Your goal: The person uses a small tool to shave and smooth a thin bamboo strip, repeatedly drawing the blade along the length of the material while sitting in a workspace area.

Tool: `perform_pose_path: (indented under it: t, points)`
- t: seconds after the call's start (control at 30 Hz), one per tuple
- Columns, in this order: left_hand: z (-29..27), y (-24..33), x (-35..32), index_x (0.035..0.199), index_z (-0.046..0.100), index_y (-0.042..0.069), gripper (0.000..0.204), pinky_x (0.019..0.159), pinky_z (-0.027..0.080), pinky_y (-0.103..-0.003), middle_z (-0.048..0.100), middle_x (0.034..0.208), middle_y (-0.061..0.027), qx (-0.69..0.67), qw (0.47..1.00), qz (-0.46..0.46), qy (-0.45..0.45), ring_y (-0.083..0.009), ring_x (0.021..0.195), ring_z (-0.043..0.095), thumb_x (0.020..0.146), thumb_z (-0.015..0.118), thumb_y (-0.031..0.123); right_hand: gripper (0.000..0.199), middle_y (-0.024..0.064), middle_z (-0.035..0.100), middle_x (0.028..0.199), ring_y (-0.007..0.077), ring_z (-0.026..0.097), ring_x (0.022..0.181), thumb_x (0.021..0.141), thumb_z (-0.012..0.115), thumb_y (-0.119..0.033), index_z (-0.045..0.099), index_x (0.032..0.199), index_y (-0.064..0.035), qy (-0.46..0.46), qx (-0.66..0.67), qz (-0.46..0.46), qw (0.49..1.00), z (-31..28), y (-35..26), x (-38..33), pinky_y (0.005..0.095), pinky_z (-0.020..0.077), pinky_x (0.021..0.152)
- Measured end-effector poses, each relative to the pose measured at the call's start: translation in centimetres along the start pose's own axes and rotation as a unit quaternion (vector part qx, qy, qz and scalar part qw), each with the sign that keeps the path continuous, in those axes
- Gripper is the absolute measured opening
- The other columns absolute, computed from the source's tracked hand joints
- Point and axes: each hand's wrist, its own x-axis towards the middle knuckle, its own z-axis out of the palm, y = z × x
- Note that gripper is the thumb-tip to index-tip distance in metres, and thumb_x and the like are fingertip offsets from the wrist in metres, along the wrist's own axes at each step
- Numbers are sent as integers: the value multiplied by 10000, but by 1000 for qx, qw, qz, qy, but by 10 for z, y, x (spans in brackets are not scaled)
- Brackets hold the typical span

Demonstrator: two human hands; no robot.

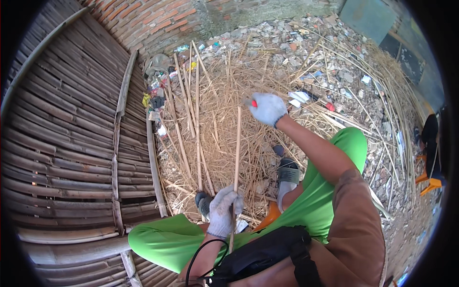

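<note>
A long, pale bamboo strip (238,148) stands nearly upright before me, its lower end by my lap. My left hand (223,210), in a whitish knit glove, is closed around its lower part. Close to the strip's upper end is my right hand (268,110), also gloved and closed. It grips a knife with a red handle (254,103); the short greyish blade points left beside the strip's tip and is partly blurred. Whether blade and strip touch, I cannot tell. Straw-coloured shavings (217,119) lie thickly on the ground under both hands.
Several bamboo strips (184,95) lie on the shavings at left, alongside a slatted bamboo wall (71,143). Behind is a brick wall (158,24). Rubble (287,52) and long thin strips (382,91) spread to the right. A black bag (263,253) sits on my lap.
</note>
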Motion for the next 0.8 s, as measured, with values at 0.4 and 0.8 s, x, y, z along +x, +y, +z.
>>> perform_pose_path:
  t: [0.4, 0.8]
  points:
    - [4, 2, 1, 1347, 634, -73, 328, 622, 494, -278, 700, 999, -120, 50, 996, 18, 77, -154, 773, 641, 1043, 690, 39, 528, 180, 782, 868, 379, 786, 814, 1029, 594, -602, 713, 934, -97, -150, -61, -144, 976, 14, -63, -69, 547, 628, 722]
    - [0, 2, 3, 1378, 625, -82, 354, 616, 489, -264, 678, 951, -82, 64, 995, 37, 71, -139, 735, 619, 1062, 696, 62, 335, 153, 752, 795, 368, 766, 735, 1002, 626, -439, 705, 944, -119, -111, -36, -155, 981, 21, -59, -53, 533, 619, 662]
